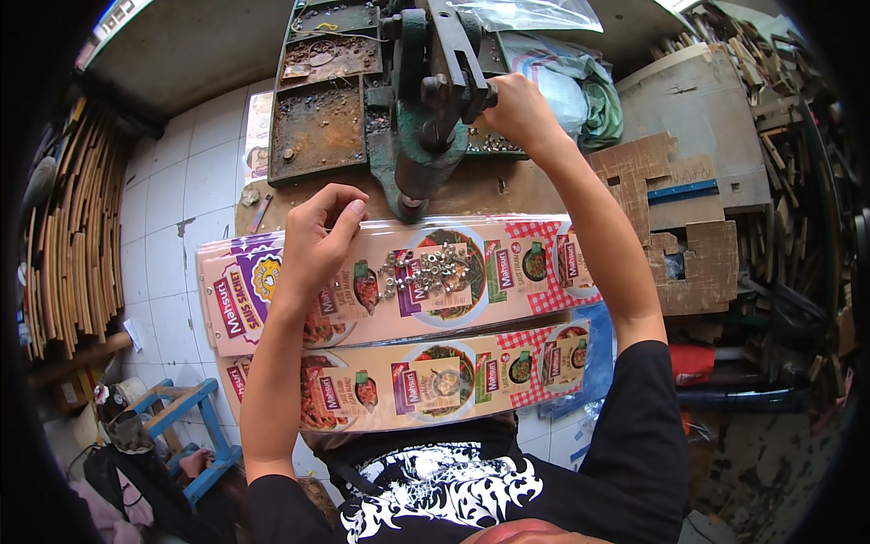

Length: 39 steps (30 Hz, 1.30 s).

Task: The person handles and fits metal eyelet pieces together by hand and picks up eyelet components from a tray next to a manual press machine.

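Observation:
A green cast-iron hand press (419,150) stands at the far middle, its lower end just over the far edge of a long printed plastic-covered sheet (362,308). My right hand (519,111) is wrapped round the lever (460,68) of the press. To the left of the press, my left hand (324,225) rests at the sheet's far edge with fingers curled and thumb close to them; whatever it may pinch is hidden. Small metal eyelets (433,267) lie in a loose pile on the sheet. A second printed sheet (399,385) lies nearer my body.
Divided metal trays (319,127) with small parts flank the press. Clear plastic and a green bag (603,104) sit at the back right. Cut brown boards (689,249) lie on the right, stacked strips (77,236) on the left. A blue frame (186,422) stands at lower left.

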Each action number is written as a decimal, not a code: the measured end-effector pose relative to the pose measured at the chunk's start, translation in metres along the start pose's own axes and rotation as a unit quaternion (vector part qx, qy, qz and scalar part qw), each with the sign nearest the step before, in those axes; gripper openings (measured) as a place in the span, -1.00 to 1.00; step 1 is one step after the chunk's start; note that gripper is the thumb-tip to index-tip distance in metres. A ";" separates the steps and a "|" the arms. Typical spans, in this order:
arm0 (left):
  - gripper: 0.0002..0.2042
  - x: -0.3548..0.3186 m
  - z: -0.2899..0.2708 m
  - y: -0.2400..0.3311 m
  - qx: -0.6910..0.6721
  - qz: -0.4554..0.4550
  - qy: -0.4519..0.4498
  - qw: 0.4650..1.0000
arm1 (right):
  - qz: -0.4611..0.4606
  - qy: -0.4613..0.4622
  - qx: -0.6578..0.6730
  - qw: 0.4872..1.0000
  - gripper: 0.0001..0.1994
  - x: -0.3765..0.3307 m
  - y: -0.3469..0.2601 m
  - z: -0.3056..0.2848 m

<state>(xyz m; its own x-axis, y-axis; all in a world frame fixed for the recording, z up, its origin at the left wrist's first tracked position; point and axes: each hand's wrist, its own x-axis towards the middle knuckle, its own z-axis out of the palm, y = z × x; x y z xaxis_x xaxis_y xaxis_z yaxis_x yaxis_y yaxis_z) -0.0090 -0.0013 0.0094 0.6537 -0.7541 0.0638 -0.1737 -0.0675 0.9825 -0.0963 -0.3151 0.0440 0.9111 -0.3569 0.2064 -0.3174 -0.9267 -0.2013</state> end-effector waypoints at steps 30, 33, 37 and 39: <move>-0.83 0.000 -0.003 -0.005 -0.019 0.002 -0.005 1.000 | -0.005 -0.155 0.843 0.514 -0.85 -0.156 -0.074 -0.028; -0.82 0.002 -0.003 -0.006 -0.008 0.014 -0.010 1.000 | 0.083 -0.180 0.620 0.759 -0.85 -0.155 -0.090 -0.038; -0.82 0.006 -0.001 -0.010 -0.005 0.025 -0.021 0.999 | -0.074 -0.100 0.322 0.939 -0.87 -0.151 -0.120 -0.034; -0.82 0.004 -0.003 -0.009 0.004 0.019 -0.019 1.000 | -0.146 -0.054 0.228 0.961 -0.86 -0.152 -0.132 -0.022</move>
<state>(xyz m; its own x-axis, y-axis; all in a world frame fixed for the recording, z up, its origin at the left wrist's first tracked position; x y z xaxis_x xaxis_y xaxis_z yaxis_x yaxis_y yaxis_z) -0.0032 -0.0017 0.0013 0.6186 -0.7801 0.0937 -0.2029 -0.0434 0.9782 -0.1983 -0.1412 0.0609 0.9737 -0.0515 0.2221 0.0825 -0.8285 -0.5538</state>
